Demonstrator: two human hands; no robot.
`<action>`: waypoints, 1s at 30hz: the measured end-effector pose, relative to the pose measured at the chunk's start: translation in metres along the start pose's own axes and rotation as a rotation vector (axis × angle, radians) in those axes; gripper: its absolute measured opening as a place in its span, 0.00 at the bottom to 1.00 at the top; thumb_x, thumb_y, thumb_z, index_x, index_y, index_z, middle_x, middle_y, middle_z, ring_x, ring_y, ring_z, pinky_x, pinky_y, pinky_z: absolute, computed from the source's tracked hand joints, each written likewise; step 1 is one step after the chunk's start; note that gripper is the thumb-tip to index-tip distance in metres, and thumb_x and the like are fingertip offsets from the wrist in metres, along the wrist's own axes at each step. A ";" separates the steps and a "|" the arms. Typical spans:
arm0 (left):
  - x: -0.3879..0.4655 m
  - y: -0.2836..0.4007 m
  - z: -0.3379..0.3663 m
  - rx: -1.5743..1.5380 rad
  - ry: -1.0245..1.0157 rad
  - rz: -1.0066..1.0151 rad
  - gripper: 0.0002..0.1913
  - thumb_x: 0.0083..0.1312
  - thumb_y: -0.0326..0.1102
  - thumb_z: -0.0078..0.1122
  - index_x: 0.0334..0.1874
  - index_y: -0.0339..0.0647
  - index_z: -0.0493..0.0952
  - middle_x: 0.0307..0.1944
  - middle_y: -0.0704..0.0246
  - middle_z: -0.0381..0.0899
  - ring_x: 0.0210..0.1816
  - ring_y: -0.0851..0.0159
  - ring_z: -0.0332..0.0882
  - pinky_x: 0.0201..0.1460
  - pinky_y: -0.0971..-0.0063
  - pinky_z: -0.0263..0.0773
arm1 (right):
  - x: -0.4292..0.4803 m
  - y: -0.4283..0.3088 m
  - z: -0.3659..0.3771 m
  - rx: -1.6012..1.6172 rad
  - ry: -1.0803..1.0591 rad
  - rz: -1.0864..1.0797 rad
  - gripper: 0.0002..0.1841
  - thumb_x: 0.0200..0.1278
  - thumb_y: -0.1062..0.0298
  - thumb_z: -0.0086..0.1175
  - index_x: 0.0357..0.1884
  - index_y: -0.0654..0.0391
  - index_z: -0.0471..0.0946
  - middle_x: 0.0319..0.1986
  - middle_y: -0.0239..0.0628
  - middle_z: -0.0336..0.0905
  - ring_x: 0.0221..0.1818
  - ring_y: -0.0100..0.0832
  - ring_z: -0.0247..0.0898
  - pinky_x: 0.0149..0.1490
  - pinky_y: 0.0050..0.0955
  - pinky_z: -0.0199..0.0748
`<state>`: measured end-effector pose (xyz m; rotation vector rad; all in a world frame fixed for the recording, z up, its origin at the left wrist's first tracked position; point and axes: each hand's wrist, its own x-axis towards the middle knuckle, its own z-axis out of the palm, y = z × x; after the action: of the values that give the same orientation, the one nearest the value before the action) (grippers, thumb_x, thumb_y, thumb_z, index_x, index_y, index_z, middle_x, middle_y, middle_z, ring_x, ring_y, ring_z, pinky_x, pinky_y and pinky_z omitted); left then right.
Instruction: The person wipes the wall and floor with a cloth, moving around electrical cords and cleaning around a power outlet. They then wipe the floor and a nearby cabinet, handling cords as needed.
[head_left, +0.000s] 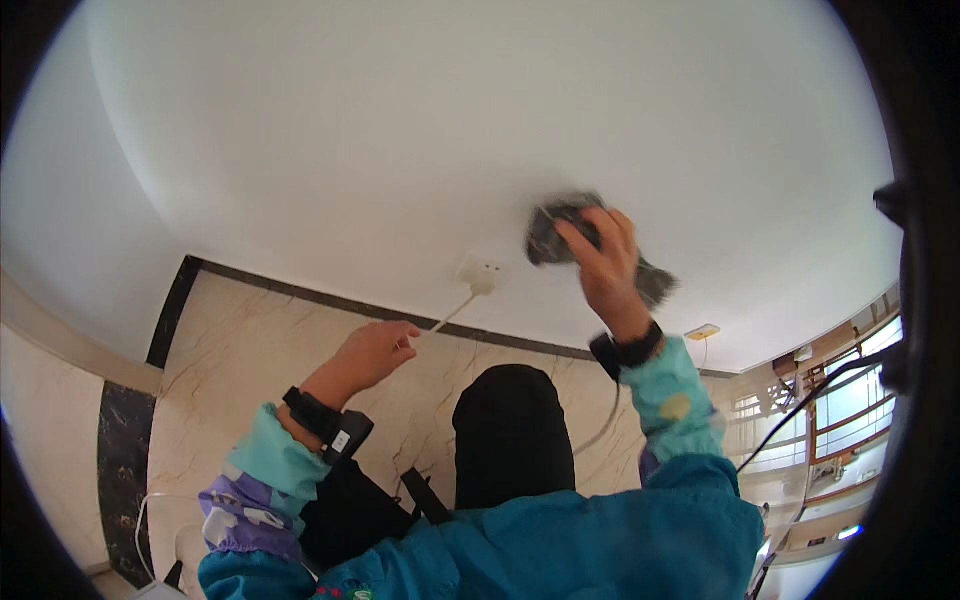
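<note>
My right hand (611, 266) grips a dark grey cloth (559, 229), slightly blurred, against the white wall (450, 135). Part of the cloth hangs out past the wrist side of the hand. Lower and to the left, my left hand (379, 349) is beside a white power cord (454, 313), thumb and fingertips close together; whether they pinch the cord is unclear. That cord runs up to a white plug (482, 282) in a wall socket (472, 266), which lies between the two hands.
A dark skirting strip (322, 300) edges the wall above a marbled tile floor (247, 337). Another socket with a cord (703, 332) is on the wall at right. A grey cable (607, 424) crosses the floor near my knee (514, 435). Windows (855, 405) show at far right.
</note>
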<state>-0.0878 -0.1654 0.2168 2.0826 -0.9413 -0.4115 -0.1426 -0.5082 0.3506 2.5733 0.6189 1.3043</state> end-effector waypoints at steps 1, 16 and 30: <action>-0.002 -0.001 -0.001 -0.005 -0.008 -0.003 0.14 0.64 0.32 0.61 0.51 0.38 0.78 0.36 0.61 0.84 0.38 0.57 0.82 0.44 0.66 0.76 | 0.013 -0.006 0.014 -0.032 -0.033 -0.030 0.24 0.43 0.78 0.58 0.47 0.50 0.83 0.49 0.40 0.75 0.50 0.45 0.70 0.54 0.40 0.72; -0.010 -0.015 -0.009 0.037 -0.011 -0.083 0.13 0.64 0.32 0.62 0.50 0.38 0.79 0.36 0.61 0.84 0.37 0.57 0.82 0.43 0.67 0.76 | -0.128 -0.050 0.053 0.263 -0.280 0.159 0.25 0.39 0.80 0.58 0.47 0.54 0.82 0.40 0.40 0.72 0.42 0.42 0.70 0.39 0.34 0.75; -0.004 -0.033 0.015 -0.137 -0.008 -0.133 0.10 0.67 0.31 0.60 0.48 0.36 0.79 0.35 0.62 0.83 0.38 0.68 0.81 0.41 0.74 0.76 | -0.122 -0.121 0.130 0.455 -0.497 0.452 0.12 0.52 0.71 0.62 0.38 0.60 0.75 0.34 0.43 0.76 0.30 0.49 0.76 0.32 0.42 0.75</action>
<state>-0.0832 -0.1568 0.1820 2.0253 -0.7600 -0.5384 -0.1357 -0.4519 0.1425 3.3834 0.2627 0.5894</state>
